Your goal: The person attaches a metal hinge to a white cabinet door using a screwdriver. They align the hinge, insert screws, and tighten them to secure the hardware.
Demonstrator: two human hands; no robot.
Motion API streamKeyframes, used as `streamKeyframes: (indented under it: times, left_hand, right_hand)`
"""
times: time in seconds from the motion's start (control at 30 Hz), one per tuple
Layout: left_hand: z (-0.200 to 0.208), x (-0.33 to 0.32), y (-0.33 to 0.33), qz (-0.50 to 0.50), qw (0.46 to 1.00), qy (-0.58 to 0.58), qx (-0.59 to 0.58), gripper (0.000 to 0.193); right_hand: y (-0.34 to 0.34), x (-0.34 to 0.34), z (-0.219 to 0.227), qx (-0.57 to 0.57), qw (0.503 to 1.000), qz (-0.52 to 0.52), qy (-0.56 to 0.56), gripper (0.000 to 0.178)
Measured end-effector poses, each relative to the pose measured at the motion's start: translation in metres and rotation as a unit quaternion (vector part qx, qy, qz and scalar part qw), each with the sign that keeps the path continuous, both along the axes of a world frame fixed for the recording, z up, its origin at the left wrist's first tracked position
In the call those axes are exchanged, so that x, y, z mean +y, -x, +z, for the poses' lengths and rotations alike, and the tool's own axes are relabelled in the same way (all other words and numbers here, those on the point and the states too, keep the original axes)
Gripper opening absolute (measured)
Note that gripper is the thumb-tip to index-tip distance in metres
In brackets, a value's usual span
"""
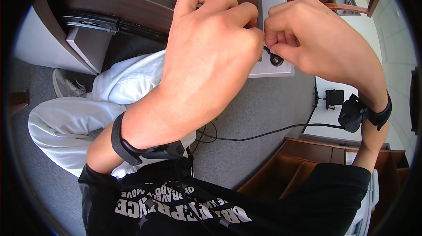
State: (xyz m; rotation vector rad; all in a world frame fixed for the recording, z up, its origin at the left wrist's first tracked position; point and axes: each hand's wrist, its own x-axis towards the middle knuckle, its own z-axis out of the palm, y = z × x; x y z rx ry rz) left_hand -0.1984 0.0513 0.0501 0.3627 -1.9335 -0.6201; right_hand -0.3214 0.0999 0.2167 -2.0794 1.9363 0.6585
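Close in front of me, my left hand (213, 38) is closed, its fingers curled down and their tips hidden behind the knuckles. Beside it on the right, my right hand (314, 34) is also closed, thumb and forefinger pinched together. What either hand grips is hidden. Just below the right fingertips is a small black fitting (276, 60) with a round metal centre. It sits at the end of a light-grey board (281, 70), which has a dark strip along its side. Both hands are over this board.
At the left stands a cabinet (48, 47) with a dark wooden panel (118, 1) and a black metal rail (92, 23). My legs in white trousers (66, 119) rest on grey carpet (246, 117). A black cable (263, 135) runs to my right wrist device (351, 113). Brown shelving (281, 172) stands lower right.
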Motion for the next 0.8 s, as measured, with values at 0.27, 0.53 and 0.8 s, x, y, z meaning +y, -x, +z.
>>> streamKeyframes:
  times: [0.27,0.53,0.8]
  left_hand:
    - [-0.003,-0.001,0.0,0.004,1.0,0.012,0.004,0.004]
    - [-0.005,0.001,0.0,0.006,1.0,0.002,0.009,0.005]
    - [-0.007,0.001,0.004,0.018,0.999,0.012,0.027,0.006]
  right_hand:
    - [-0.005,0.001,0.0,0.063,0.996,0.055,-0.043,0.007]
    - [-0.004,0.008,0.002,0.026,0.997,0.074,-0.023,0.009]
    - [0.01,0.008,-0.002,-0.03,0.995,0.092,-0.021,0.012]
